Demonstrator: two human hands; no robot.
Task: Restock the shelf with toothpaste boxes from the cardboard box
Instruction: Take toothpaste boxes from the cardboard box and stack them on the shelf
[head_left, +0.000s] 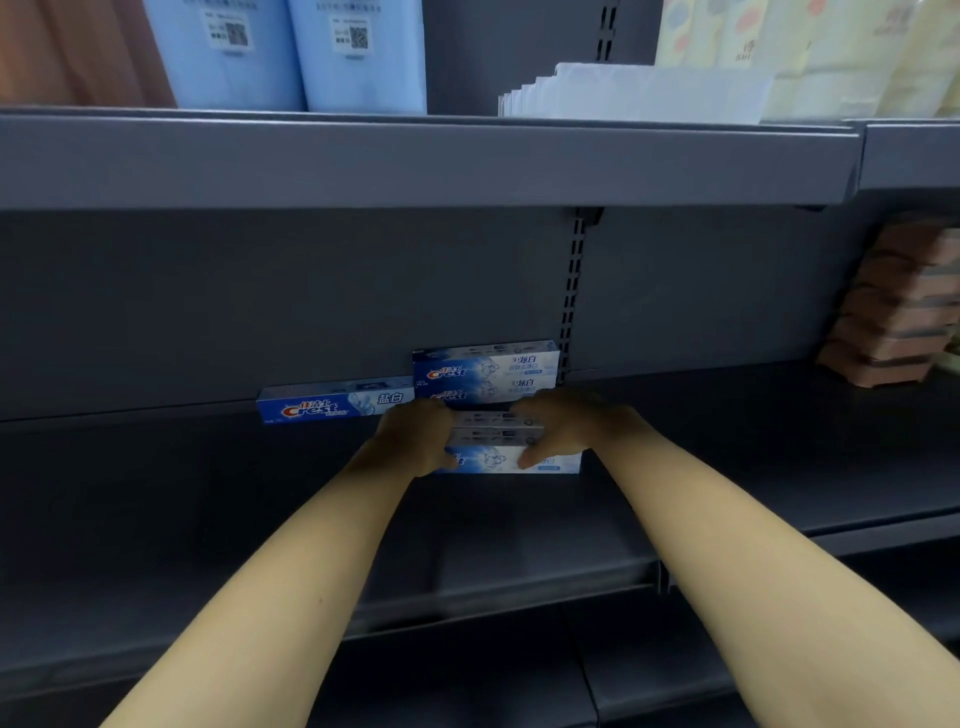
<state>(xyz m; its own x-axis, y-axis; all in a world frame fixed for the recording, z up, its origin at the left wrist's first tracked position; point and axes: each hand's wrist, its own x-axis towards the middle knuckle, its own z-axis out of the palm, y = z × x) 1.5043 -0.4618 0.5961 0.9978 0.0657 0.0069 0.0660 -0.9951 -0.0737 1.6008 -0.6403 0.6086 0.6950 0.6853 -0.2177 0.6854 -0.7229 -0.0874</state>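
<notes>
Both my hands reach deep onto the dark grey middle shelf. My left hand grips the left end and my right hand grips the right end of a light-blue toothpaste box that sits on the shelf board, with a second box lying on top of it. Just behind stands a stack of two like boxes against the back panel. A darker blue toothpaste box lies to their left. The cardboard box is out of view.
The upper shelf overhangs close above and carries blue packs and white packets. A stack of reddish-brown packs stands at the right end of the middle shelf. A slotted upright runs down the back panel.
</notes>
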